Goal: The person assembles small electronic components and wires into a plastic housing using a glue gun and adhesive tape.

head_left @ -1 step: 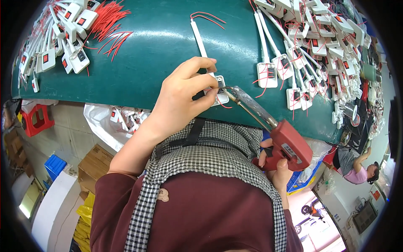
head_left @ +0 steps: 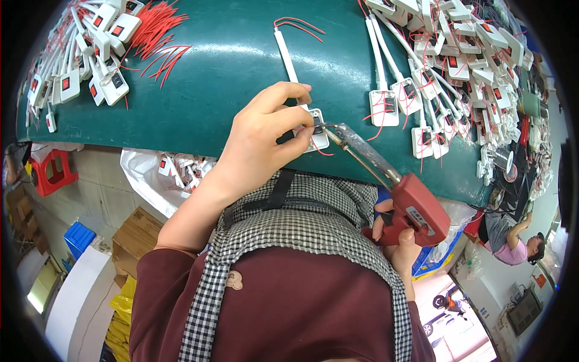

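My left hand (head_left: 262,142) pinches a small white switch module (head_left: 318,134) at the near edge of the green table (head_left: 229,72). The module's white cable (head_left: 286,51) runs away from me and ends in thin red wires (head_left: 298,24). My right hand (head_left: 395,241) grips the red handle of a soldering gun (head_left: 417,208) below the table edge. Its long metal barrel (head_left: 362,151) reaches up and left, and the tip touches the module beside my left fingertips.
Heaps of white switch modules with cables lie at the table's right (head_left: 458,54) and left (head_left: 78,60), next to loose red wires (head_left: 157,33). Below the table are a white bag of modules (head_left: 160,172), a red stool (head_left: 53,172), a cardboard box (head_left: 136,235) and a blue crate (head_left: 78,238). Another person (head_left: 512,241) crouches at lower right.
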